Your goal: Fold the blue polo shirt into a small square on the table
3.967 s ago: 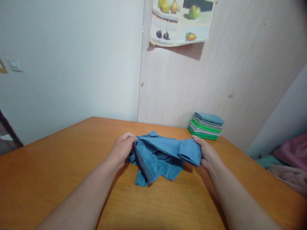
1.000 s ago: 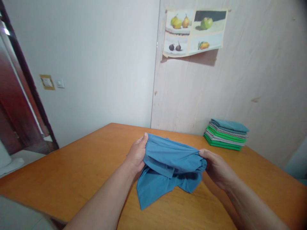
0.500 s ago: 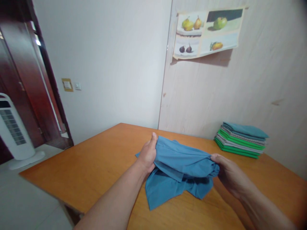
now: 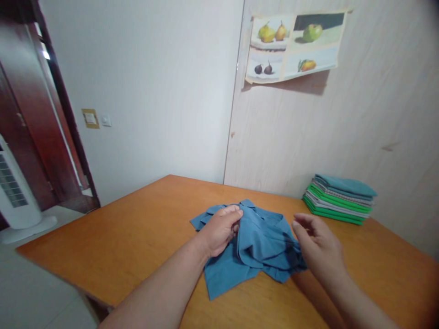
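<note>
A crumpled garment-like piece of soft, plain blue fabric (image 4: 264, 244) lies in the middle of a broad orange-brown wooden table (image 4: 147, 224), partly raised at its left side and slack toward the right. The left hand (image 4: 222, 230) pinches a raised fold of it between thumb and curled fingers, while the right hand (image 4: 317, 242) is held at the fabric's right side with its fingers loosely bent and the thumb apart, gripping nothing that shows; whether its underside touches the fabric I cannot tell. One pointed flap spreads flat toward the near left, and another corner pokes out to the far left, behind the left hand. With only the left side held, the right part could sag further and set into creases, since nothing visible keeps it taut. The left pinch may have caught only some of the layers, so a pull could make the others slide and twist. The near flap could get trapped underneath if the raised part drops over it. Farther right, a neat stack of folded green, grey, checked and blue cloths (image 4: 339, 201) sits near the table's far edge; a wide sweep of the right hand that way could knock its layers askew.
</note>
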Demonstrator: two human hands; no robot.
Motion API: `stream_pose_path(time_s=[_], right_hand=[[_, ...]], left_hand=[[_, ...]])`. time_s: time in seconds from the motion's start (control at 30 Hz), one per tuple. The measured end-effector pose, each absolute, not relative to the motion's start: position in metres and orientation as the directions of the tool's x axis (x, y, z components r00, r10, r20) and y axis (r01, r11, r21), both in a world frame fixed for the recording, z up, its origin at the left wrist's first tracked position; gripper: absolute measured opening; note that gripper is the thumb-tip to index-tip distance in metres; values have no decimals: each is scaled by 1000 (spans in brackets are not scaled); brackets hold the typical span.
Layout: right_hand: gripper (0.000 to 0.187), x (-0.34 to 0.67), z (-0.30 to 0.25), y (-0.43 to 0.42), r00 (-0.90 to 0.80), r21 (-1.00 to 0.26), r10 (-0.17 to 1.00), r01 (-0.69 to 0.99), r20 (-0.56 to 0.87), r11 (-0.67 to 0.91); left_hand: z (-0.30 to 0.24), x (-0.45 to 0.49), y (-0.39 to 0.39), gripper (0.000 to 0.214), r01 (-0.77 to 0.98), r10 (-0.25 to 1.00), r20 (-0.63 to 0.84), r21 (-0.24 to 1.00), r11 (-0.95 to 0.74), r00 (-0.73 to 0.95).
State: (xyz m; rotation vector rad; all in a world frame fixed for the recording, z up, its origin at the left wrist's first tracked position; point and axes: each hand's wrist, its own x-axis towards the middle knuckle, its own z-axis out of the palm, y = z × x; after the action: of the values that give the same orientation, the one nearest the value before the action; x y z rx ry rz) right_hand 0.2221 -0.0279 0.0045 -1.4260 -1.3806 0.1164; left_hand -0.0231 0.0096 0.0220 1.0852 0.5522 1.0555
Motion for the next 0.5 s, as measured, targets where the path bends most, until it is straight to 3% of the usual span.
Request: stream_pose_path(time_s=[0.23, 0.5], right_hand=[[25, 175, 7, -64, -21, -710, 843, 528, 538, 466], [22, 176, 0, -59, -72, -719, 845, 491, 529, 492]], left_hand=[[23, -15, -2, 13, -347, 853, 103, 933, 95, 511], [22, -11, -6, 23, -307, 809, 132, 950, 63, 573]])
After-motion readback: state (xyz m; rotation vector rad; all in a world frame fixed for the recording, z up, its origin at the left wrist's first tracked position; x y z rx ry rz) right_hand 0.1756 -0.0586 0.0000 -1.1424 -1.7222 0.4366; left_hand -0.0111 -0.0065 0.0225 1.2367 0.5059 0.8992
